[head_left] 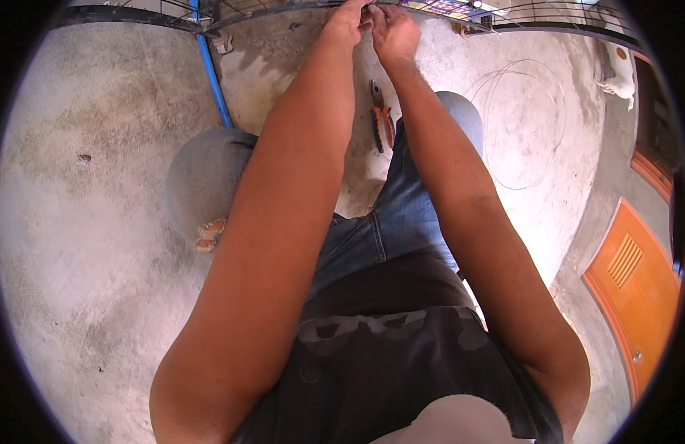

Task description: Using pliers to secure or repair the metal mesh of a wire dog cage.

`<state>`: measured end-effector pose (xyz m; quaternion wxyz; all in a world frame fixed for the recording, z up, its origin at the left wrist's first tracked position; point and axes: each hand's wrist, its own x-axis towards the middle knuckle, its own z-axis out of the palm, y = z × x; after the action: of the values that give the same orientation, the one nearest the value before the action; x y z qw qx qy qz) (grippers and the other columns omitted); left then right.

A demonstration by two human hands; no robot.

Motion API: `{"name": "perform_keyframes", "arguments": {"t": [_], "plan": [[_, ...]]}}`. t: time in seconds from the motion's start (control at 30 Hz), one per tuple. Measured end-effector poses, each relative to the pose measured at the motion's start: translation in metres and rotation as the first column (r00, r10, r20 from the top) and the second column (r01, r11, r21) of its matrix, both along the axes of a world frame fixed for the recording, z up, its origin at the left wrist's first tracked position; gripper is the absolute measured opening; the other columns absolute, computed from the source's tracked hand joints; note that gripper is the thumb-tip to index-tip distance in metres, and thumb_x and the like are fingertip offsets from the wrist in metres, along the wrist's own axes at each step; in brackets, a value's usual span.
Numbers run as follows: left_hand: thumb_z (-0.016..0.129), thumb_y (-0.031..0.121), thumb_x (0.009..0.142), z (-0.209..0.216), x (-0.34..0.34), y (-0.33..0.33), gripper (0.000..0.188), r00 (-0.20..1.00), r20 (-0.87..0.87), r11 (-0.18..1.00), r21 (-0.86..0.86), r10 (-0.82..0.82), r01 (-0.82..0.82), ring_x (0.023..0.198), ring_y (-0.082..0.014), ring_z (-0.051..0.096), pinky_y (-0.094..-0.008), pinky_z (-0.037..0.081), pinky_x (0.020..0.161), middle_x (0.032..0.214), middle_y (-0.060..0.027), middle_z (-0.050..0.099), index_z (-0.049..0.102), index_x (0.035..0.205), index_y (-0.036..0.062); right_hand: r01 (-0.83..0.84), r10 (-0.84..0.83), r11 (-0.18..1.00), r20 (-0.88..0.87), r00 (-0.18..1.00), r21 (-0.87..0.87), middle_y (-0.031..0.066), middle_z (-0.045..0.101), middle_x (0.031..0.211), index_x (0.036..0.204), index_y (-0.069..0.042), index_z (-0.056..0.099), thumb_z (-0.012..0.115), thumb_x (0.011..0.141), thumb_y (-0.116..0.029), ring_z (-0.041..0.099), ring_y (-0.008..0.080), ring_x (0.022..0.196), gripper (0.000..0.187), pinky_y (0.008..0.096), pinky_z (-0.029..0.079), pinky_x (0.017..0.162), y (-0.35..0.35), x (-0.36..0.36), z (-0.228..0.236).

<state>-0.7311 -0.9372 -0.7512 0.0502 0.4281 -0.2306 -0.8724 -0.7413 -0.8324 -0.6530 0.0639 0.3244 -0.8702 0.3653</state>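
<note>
Both my arms reach forward to the black wire-grid frame [265, 12] at the top of the head view. My left hand [347, 24] is closed there, with its fingertips pinched near the frame's lower bar. Beside it my right hand [396, 34] is also closed, its fingers meeting those of the left. Whatever sits between the fingertips is too small and too near the picture's edge to make out. On the concrete floor below my hands, between my knees, lie pliers [382, 122] with orange and black handles.
A loose coil of thin wire [563, 111] lies on the floor to the right. A blue pipe [213, 81] runs from the frame toward my left knee. At far right are a white animal [620, 78] and an orange door [629, 285] with a vent.
</note>
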Motion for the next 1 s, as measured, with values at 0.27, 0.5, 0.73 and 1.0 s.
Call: {"name": "perform_keyframes", "arguments": {"t": [0.27,0.5,0.73,1.0], "plan": [[0.064,0.028,0.087,0.016,0.006,-0.017,0.017,1.0,0.02,0.994,-0.108,-0.014,0.016,0.08,-0.015,0.055,-0.0383,0.049,0.075,0.088,-0.0015,0.059,0.061,0.096,0.0132,-0.028,0.027,0.999,-0.033,0.999,-0.046,0.016,0.067,0.088,0.089,-0.007,0.07,0.062,0.082,-0.019,0.064,0.0367,0.08,0.016,0.0448,0.051,0.071,-0.005,-0.002,-0.003],[0.064,0.026,0.088,0.045,0.01,-0.007,0.014,0.981,0.18,0.976,-0.193,-0.067,0.102,0.073,-0.0156,0.055,-0.0416,0.051,0.068,0.082,-0.0024,0.059,0.062,0.091,0.0128,0.025,-0.028,0.999,0.093,0.995,0.028,0.0145,0.067,0.089,0.091,-0.009,0.07,0.062,0.081,-0.017,0.064,0.0355,0.081,0.015,0.0434,0.052,0.07,0.005,0.006,-0.009],[0.065,0.035,0.085,0.01,0.0,-0.007,0.021,0.976,0.173,0.99,-0.034,-0.132,0.14,0.06,-0.0159,0.056,-0.0315,0.047,0.058,0.067,0.0007,0.06,0.06,0.075,0.0171,-0.006,0.007,1.0,-0.107,0.994,0.009,0.0127,0.067,0.082,0.084,-0.009,0.068,0.062,0.082,-0.018,0.064,0.0335,0.077,0.012,0.0423,0.052,0.069,0.0,-0.003,-0.013],[0.067,0.024,0.085,0.01,0.005,-0.031,0.017,1.0,0.001,1.0,0.014,0.0,0.0,0.066,-0.0183,0.054,-0.0361,0.05,0.063,0.074,-0.0035,0.057,0.061,0.08,0.0097,0.052,-0.046,0.996,-0.086,0.995,0.068,0.0124,0.065,0.076,0.076,-0.009,0.067,0.063,0.079,-0.019,0.064,0.032,0.072,0.012,0.044,0.051,0.061,-0.021,0.01,-0.001]]}}
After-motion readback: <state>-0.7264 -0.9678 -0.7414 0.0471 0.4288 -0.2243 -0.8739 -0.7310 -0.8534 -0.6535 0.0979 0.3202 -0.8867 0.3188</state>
